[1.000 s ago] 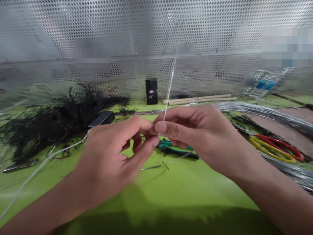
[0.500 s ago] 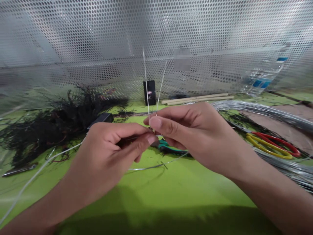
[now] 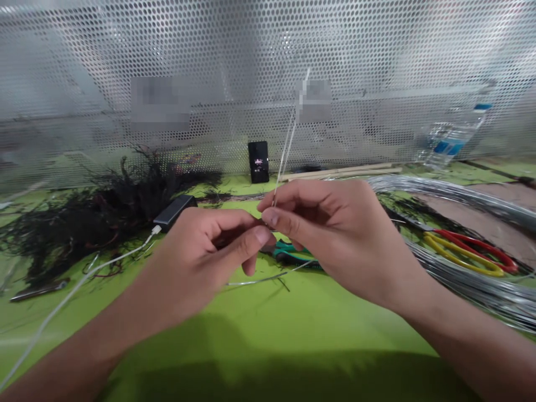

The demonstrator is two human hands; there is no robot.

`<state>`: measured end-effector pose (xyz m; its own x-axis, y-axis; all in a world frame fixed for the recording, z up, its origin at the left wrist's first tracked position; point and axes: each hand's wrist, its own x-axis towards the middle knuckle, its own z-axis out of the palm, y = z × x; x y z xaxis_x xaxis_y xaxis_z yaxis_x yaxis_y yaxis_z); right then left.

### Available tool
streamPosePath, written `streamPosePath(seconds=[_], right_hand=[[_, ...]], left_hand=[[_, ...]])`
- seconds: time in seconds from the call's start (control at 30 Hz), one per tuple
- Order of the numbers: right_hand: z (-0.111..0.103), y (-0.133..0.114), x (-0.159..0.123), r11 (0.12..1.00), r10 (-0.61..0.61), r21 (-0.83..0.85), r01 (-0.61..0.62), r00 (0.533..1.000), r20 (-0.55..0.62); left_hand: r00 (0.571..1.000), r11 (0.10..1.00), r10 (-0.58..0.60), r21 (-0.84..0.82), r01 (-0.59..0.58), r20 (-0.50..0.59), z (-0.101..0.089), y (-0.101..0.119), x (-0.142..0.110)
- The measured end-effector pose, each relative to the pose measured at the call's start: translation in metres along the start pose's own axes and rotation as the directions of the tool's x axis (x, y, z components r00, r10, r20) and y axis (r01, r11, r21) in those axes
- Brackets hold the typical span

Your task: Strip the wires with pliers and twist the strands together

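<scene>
Strands (image 3: pixel 278 180), thin and pale, rise above green table (image 3: pixel 326 315) from right hand (image 3: pixel 347 240), thumb and forefinger pinching them. Left hand (image 3: pixel 184 268) pinches near their lower end, contact partly hidden. Close-set grips should limit slipping.

A workshop, by the look of it: a perforated metal screen (image 3: pixel 218 50) stands behind the black phone (image 3: pixel 258 163), and on the green tabletop (image 3: pixel 268 335) pliers (image 3: pixel 293 258) lie in front of that phone, dark wiry strands (image 3: pixel 121 195) heaped to its left, scissors (image 3: pixel 458 247) and bundled wire (image 3: pixel 469 291) to its right.
</scene>
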<state>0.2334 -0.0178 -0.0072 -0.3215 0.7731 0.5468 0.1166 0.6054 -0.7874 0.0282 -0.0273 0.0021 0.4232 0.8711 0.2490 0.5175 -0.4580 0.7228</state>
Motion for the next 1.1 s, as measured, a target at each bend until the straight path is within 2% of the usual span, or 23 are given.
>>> streamPosePath(seconds=[0.17, 0.27, 0.43, 0.57, 0.8, 0.97, 1.1], right_hand=[[0.001, 0.003, -0.001, 0.998, -0.022, -0.057, 0.023, 1.0, 0.013], [0.001, 0.006, -0.003, 0.994, -0.051, -0.096, 0.052, 0.999, 0.009], [0.004, 0.007, -0.004, 0.981, -0.086, -0.178, 0.077, 0.996, -0.04], [0.008, 0.008, -0.005, 0.978, -0.083, -0.2, 0.065, 0.993, -0.084], [0.014, 0.011, -0.008, 0.999, -0.003, 0.045, 0.011, 0.988, -0.156], [0.014, 0.014, -0.009, 0.998, -0.043, 0.046, 0.051, 0.984, -0.174], [0.015, 0.016, -0.007, 0.992, -0.121, -0.009, 0.122, 0.972, -0.2]], left_hand=[[0.992, 0.984, 0.11, 0.151, -0.1, -0.064, 0.005, 0.005, -0.001], [0.986, 0.978, 0.139, 0.17, -0.122, -0.089, 0.007, 0.007, -0.001], [0.992, 0.997, 0.066, 0.05, -0.061, -0.108, 0.007, 0.004, 0.001], [0.997, 0.996, -0.003, -0.089, -0.004, -0.081, 0.004, -0.003, 0.003], [0.987, 0.959, -0.158, -0.236, 0.155, 0.006, 0.0, -0.011, 0.002], [0.986, 0.94, -0.169, -0.303, 0.157, -0.013, 0.002, -0.008, 0.004], [0.985, 0.909, -0.17, -0.38, 0.171, 0.035, 0.003, -0.006, 0.007]])
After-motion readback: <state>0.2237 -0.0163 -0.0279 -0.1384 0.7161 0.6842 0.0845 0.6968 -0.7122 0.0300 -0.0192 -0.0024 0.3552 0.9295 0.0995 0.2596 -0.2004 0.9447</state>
